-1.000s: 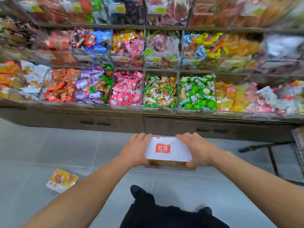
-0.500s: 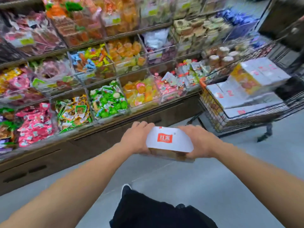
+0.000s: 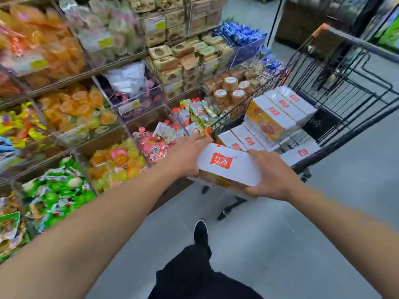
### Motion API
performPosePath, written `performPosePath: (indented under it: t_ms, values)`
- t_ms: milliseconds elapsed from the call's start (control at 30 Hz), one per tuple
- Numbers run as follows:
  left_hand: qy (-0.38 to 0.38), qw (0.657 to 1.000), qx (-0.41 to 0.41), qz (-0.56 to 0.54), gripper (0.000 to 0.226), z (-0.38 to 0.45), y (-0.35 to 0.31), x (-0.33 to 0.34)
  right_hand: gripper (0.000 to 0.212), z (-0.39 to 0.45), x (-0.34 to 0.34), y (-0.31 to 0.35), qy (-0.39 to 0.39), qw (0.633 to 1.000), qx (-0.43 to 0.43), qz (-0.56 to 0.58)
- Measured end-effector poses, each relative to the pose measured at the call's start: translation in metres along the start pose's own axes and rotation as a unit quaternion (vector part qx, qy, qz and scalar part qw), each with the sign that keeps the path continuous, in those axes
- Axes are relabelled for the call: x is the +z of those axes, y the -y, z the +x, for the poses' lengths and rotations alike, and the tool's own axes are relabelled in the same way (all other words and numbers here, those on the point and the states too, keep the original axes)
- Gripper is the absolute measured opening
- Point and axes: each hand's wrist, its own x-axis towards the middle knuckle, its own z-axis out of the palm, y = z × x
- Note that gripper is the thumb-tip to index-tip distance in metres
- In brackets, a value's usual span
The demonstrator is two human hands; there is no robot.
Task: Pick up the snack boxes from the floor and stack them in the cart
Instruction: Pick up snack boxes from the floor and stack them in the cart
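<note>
I hold a white snack box point(image 3: 228, 167) with a red logo between both hands, its yellow printed side facing down. My left hand point(image 3: 185, 157) grips its left end and my right hand point(image 3: 269, 175) grips its right end. The box hovers just in front of the near corner of the black wire cart point(image 3: 345, 83). Inside the cart lie several matching snack boxes point(image 3: 278, 111), some stacked in a second layer.
Shelves of clear bins with colourful snack packets point(image 3: 116, 162) run along the left, close to the cart. Grey floor point(image 3: 291, 244) spreads below and to the right. My black-trousered leg and shoe point(image 3: 200, 231) are under the box.
My view has swung right from the shelf to the cart. Both hands have carried the box closer to the cart's near corner. The packet on the floor is out of view.
</note>
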Motion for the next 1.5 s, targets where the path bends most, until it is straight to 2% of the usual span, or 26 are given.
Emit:
performPosePath:
  t_ms: [133,233,300,333,400,467,500,567,667,733,933,1000,1033,1100,1200,1300,1367,1500]
  values:
    - [0.015,0.999,-0.022,-0.040,0.102,0.065,-0.003,-0.013,0.092,0.033,0.002,-0.031,-0.049,0.995,0.065,0.054]
    - [0.011,0.978,-0.080,-0.191,0.107,0.130,-0.011,-0.001,0.078,0.057,0.006,-0.065,-0.093,0.982,0.139,0.091]
    - [0.011,0.934,-0.145,-0.327,0.107,0.157,-0.023,0.009,0.082,0.065,0.014,-0.084,-0.110,0.970,0.187,0.107]
    - [0.026,0.907,-0.178,-0.380,0.098,0.172,-0.031,0.015,0.084,0.073,0.018,-0.096,-0.112,0.966,0.207,0.110]
    - [0.106,0.848,-0.241,-0.461,0.074,0.199,-0.050,0.027,0.085,0.089,0.024,-0.119,-0.112,0.959,0.233,0.119]
    - [0.182,0.772,-0.282,-0.539,0.060,0.225,-0.071,0.035,0.088,0.106,0.027,-0.140,-0.119,0.952,0.244,0.142]
    - [0.202,0.734,-0.294,-0.578,0.056,0.235,-0.080,0.038,0.089,0.115,0.027,-0.146,-0.123,0.950,0.243,0.150]
    - [0.210,0.683,-0.318,-0.624,0.053,0.262,-0.097,0.047,0.091,0.139,0.029,-0.168,-0.111,0.953,0.233,0.157]
    - [0.183,0.703,-0.322,-0.608,0.037,0.291,-0.110,0.060,0.094,0.170,0.036,-0.191,-0.081,0.954,0.236,0.166]
    - [0.161,0.695,-0.341,-0.612,0.034,0.320,-0.116,0.070,0.097,0.193,0.043,-0.214,-0.047,0.964,0.216,0.149]
    - [0.111,0.687,-0.366,-0.617,0.052,0.371,-0.124,0.086,0.111,0.234,0.069,-0.256,0.039,0.984,0.142,0.097]
    - [0.088,0.690,-0.371,-0.615,0.065,0.382,-0.127,0.098,0.109,0.235,0.071,-0.272,0.114,0.989,0.086,0.038]
    - [0.074,0.692,-0.371,-0.615,0.074,0.386,-0.128,0.105,0.109,0.233,0.072,-0.281,0.127,0.990,0.052,-0.014]
    - [0.068,0.691,-0.378,-0.613,0.085,0.392,-0.132,0.111,0.104,0.230,0.073,-0.298,0.121,0.989,0.011,-0.087]
    - [0.059,0.689,-0.383,-0.612,0.075,0.397,-0.136,0.111,0.081,0.238,0.076,-0.315,0.065,0.993,-0.023,-0.100]
    - [0.048,0.717,-0.384,-0.579,0.066,0.399,-0.132,0.115,0.083,0.253,0.073,-0.318,0.050,0.993,-0.047,-0.101]
    - [0.044,0.746,-0.373,-0.550,0.068,0.398,-0.130,0.120,0.090,0.254,0.073,-0.321,0.076,0.989,-0.058,-0.110]
    - [0.102,0.786,-0.360,-0.492,0.072,0.381,-0.129,0.120,0.092,0.256,0.060,-0.316,0.135,0.979,-0.067,-0.140]
